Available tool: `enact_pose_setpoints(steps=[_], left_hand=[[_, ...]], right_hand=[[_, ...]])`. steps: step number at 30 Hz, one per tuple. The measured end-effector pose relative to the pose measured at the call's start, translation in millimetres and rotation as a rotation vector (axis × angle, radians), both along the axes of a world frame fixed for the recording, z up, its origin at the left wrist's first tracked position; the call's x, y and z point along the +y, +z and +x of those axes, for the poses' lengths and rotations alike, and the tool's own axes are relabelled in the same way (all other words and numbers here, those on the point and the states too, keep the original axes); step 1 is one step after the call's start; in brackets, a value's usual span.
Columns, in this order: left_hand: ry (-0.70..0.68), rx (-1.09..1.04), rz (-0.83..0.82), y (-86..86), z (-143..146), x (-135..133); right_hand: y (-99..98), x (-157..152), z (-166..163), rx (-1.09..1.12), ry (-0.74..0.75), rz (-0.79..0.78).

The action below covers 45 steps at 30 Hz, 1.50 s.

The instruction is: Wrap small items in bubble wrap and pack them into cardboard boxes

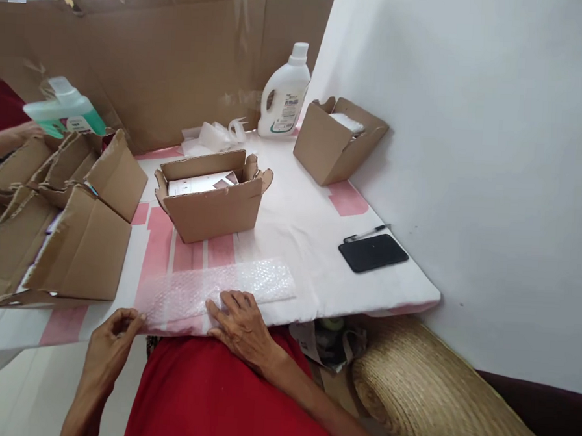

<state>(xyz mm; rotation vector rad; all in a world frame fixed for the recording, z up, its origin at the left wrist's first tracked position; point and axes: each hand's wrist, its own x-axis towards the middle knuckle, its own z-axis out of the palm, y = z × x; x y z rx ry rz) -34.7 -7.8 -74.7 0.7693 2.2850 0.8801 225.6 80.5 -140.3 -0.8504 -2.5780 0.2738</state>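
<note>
A strip of bubble wrap lies flat along the near edge of the white table. My left hand pinches the strip's left corner at the table's edge, fingers closed on it. My right hand lies on the strip's lower middle, fingers stretched flat and pressing it down. Just behind the strip stands an open cardboard box with white printed items inside.
Several open cardboard boxes crowd the left. Another box and a white detergent bottle stand at the back near the wall. A black phone and pen lie at right. Another person's hand holds a green bottle. A straw hat sits below.
</note>
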Motion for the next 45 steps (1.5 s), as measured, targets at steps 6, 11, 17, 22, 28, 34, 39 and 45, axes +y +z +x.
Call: enact_pose_setpoints(steps=[6,11,17,22,28,34,39,45], left_hand=[[0.084,-0.340,0.114,18.9,13.0,6.2],[0.033,-0.302,0.255,37.5,32.4,15.9],[-0.351,-0.292,0.318,47.6,99.0,64.6],[-0.646,-0.163,0.311,17.5,153.5,108.1],[-0.884,-0.198,0.279,12.9,158.6,115.5],[-0.644,0.326,0.576,2.5,101.5,85.7],[-0.977,0.507,0.558,-39.2,78.2,61.7],[-1.049,0.674,0.581,-64.2,76.9,56.8]], right_hand=[[0.2,0.7,-2.8,0.026,-0.027,-0.019],[0.0,1.2,-3.9,0.027,-0.031,-0.019],[-8.8,0.0,2.3,0.092,0.005,-0.029],[-30.8,-3.7,3.1,0.168,0.010,-0.021],[-37.9,-7.8,5.4,0.203,-0.013,-0.071],[-16.5,-3.7,14.7,0.112,0.047,-0.096],[-11.8,-2.9,10.4,0.089,0.021,-0.050],[-6.6,-7.7,17.7,0.063,-0.077,-0.019]])
